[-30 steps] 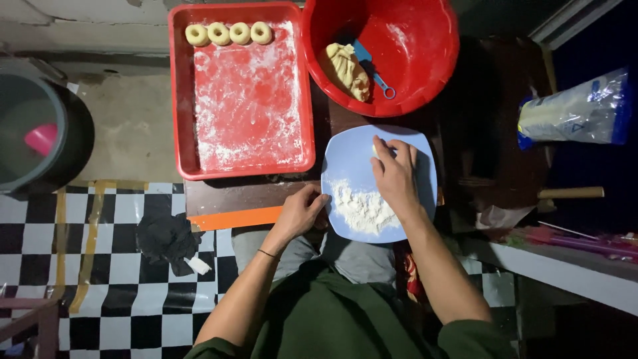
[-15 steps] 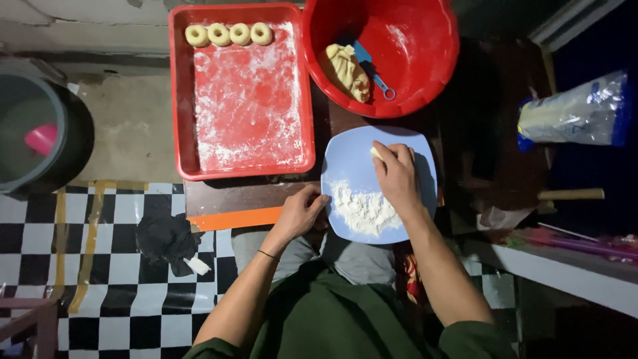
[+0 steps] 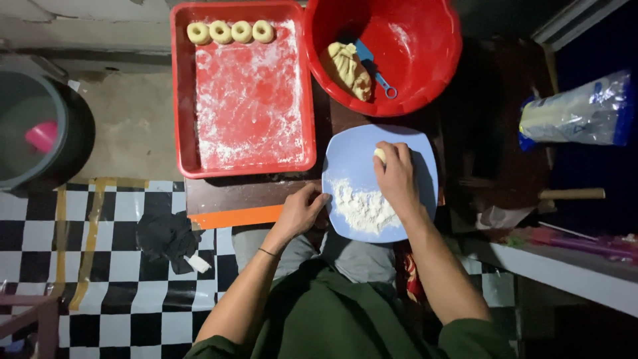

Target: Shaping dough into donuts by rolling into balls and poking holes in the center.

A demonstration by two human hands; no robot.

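Now the dough piece [image 3: 380, 155] lies under the right hand [image 3: 397, 178].

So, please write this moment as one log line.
left hand: steadies blue plate | right hand: presses dough piece on plate | flour pile: beside

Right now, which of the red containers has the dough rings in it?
The rectangular red tray on the left: four dough rings line its far edge. The round red bowl holds only a dough lump.

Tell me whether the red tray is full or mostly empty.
Mostly empty: the red tray holds only four dough rings along its far edge, flour elsewhere.
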